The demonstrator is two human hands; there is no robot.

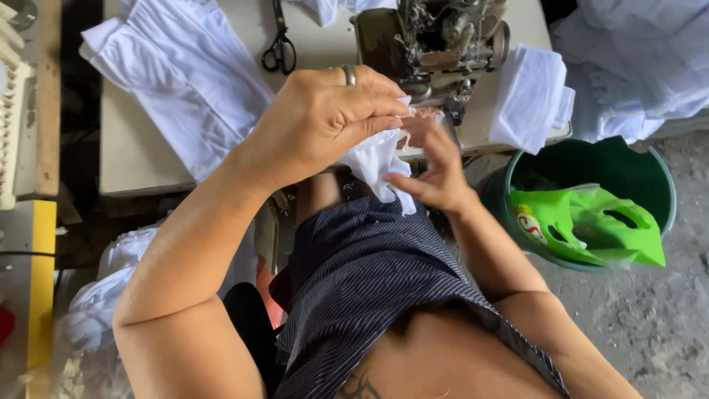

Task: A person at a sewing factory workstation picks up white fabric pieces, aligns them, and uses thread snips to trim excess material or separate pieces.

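Observation:
My left hand (321, 118), with a ring on one finger, is closed on a small white fabric piece (378, 164) just in front of the sewing machine (436, 44). My right hand (436, 168) pinches the lower right edge of the same fabric, fingers spread. The cloth hangs down between both hands above my lap, which is covered in dark striped fabric. The machine's needle area sits right behind my fingers.
White cloth pieces lie on the table at the left (185, 74) and right (532, 96). Black scissors (279, 46) rest beside the machine. A green bucket (661, 181) holding a green plastic bag (583, 225) stands on the floor at right. More white cloth (103, 295) is piled low left.

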